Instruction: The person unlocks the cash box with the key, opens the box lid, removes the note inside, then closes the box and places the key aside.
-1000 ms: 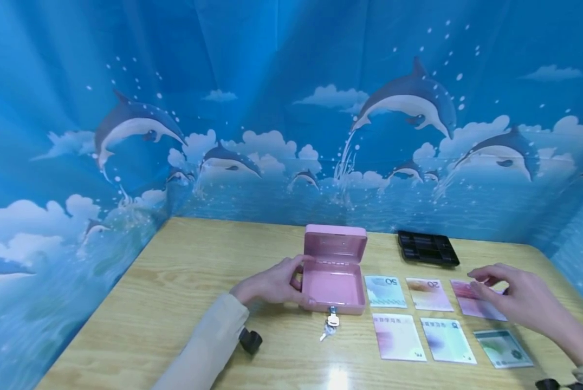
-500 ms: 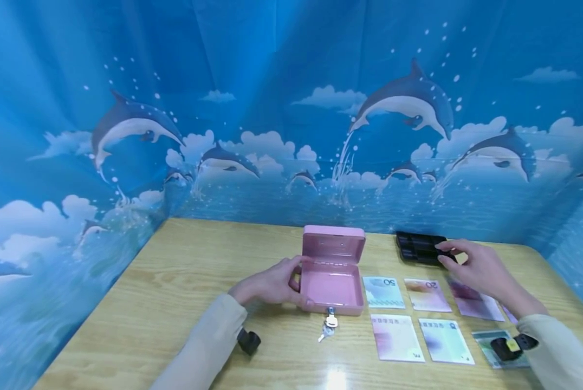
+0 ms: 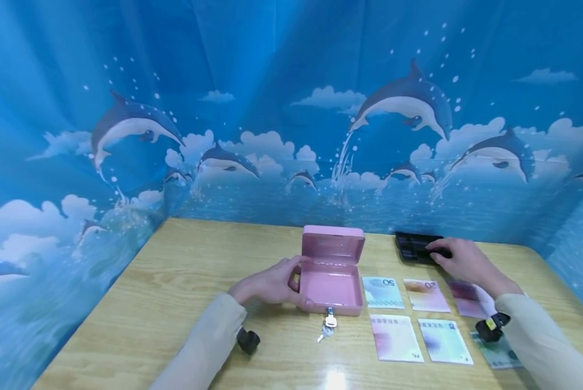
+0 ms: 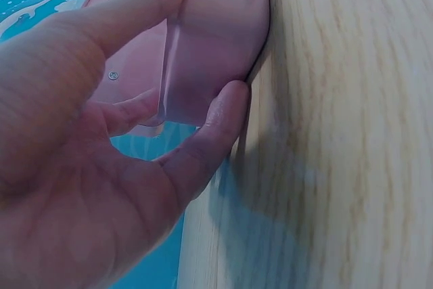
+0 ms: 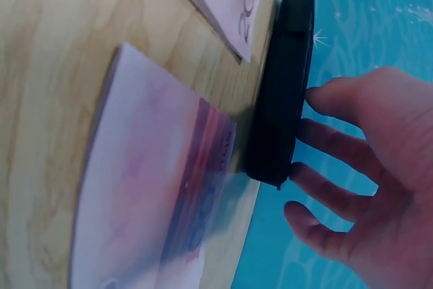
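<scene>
A pink cash box [image 3: 331, 289] stands on the table with its lid raised. My left hand [image 3: 272, 281] holds its left side, thumb along the front and fingers round toward the hinge. In the left wrist view, the fingertips press on the pink wall [image 4: 216, 38]. Keys [image 3: 328, 325] hang from the lock at the box's front. My right hand [image 3: 467, 264] is over the right part of a black compartment tray [image 3: 410, 249], thumb toward its near edge. In the right wrist view, the fingertips are right at the rim of the tray [image 5: 281, 93].
Stacks of play banknotes lie in two rows right of the box, among them a blue 50 [image 3: 383, 292], an orange 20 [image 3: 427, 295] and a green note [image 3: 498, 352] partly under my right forearm. A dolphin-print curtain [image 3: 272, 135] hangs behind the wooden table [image 3: 184, 260].
My right hand has moved from above the banknotes at the right, back and leftward to the black tray. The left hand keeps its hold on the cash box.
</scene>
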A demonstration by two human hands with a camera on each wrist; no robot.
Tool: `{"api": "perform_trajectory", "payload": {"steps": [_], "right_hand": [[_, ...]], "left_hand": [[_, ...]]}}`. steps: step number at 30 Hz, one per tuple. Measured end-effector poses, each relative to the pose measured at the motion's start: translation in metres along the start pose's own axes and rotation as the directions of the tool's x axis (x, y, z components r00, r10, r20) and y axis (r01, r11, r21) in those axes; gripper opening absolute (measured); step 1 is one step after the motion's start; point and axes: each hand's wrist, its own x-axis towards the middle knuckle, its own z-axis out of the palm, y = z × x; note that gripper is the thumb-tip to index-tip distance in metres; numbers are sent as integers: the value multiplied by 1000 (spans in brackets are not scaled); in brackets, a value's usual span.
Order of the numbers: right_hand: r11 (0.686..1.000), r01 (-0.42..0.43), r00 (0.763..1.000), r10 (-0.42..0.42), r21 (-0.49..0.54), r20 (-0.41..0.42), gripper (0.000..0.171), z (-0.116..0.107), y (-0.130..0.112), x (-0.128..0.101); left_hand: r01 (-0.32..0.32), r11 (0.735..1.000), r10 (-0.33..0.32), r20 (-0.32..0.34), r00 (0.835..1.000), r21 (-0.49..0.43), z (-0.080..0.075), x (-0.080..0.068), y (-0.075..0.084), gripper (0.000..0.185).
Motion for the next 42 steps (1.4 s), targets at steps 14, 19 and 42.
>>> {"api": "perform_trajectory", "payload": {"steps": [14,19,42], "right_hand": [[998,6,1000,-8,68,24,21,2,3,12],[996,-15,999,11,83,42,21,3,2,13],[993,56,996,-48,104,-78,24,4,-23,-11]], "left_hand": [[13,1000,-13,7,1000,26,-4,-1,-1,100],[-1,999,2,25,1000,-37,-5,-3,-2,101],[33,990,-27,48,998,-140,-5,-1,-4,99]]}}
